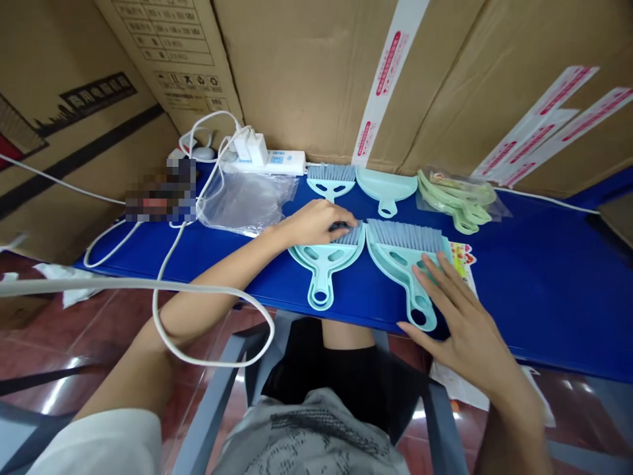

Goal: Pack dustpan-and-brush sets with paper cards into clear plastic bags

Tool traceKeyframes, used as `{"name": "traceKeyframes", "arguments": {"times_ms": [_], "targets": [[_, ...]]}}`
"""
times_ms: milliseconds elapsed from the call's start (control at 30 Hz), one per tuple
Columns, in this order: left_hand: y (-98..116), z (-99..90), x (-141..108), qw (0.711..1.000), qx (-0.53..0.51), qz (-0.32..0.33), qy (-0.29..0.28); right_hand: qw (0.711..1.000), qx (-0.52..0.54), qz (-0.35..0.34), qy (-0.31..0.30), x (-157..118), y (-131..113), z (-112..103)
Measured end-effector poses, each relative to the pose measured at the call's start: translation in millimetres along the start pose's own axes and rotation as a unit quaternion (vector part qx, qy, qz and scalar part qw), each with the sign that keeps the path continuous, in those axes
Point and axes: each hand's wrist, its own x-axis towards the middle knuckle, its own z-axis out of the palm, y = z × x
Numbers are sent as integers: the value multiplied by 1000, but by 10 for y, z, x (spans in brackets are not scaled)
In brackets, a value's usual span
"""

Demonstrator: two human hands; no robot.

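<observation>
On the blue table, a mint-green brush and dustpan set [321, 267] lies just left of centre, handle toward me. My left hand [321, 223] rests at its grey bristles, fingers curled over them; whether it grips anything is hidden. A second brush and dustpan set [403, 254] lies to the right, its handle tilted. My right hand [452, 313] is spread beside it, fingertips at the brush's right edge, holding nothing. Behind them lie another brush [330, 181] and an upturned-looking dustpan [387, 188]. A bagged green set [459, 201] lies at the back right.
Clear plastic bags [247, 201] lie at the left of the table [534, 277]. A white power strip [284, 162] with plugs stands behind them, and white cables loop over the left edge. Cardboard boxes [306, 72] wall off the back. A colourful card [463, 260] shows beside the right set.
</observation>
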Motion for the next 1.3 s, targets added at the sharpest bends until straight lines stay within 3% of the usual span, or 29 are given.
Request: {"name": "traceKeyframes", "arguments": {"times_ms": [67,233,500,733,933,1300], "targets": [[9,7,-3,1000,6,2,8,1000,4,-16,1,-13,44,94],[29,18,-5,999,18,19,23,995,-31,-62,69,-44,-19,197],[49,13,-13,999,28,23,22,997,-34,-68,15,-88,36,157],[60,18,-10,999,21,22,29,992,-60,-103,32,-102,101,221],[49,17,-5,999,10,28,33,993,-53,-93,52,-76,97,269],[31,69,-5,999,4,37,21,992,90,-20,-89,-181,117,-111]]}}
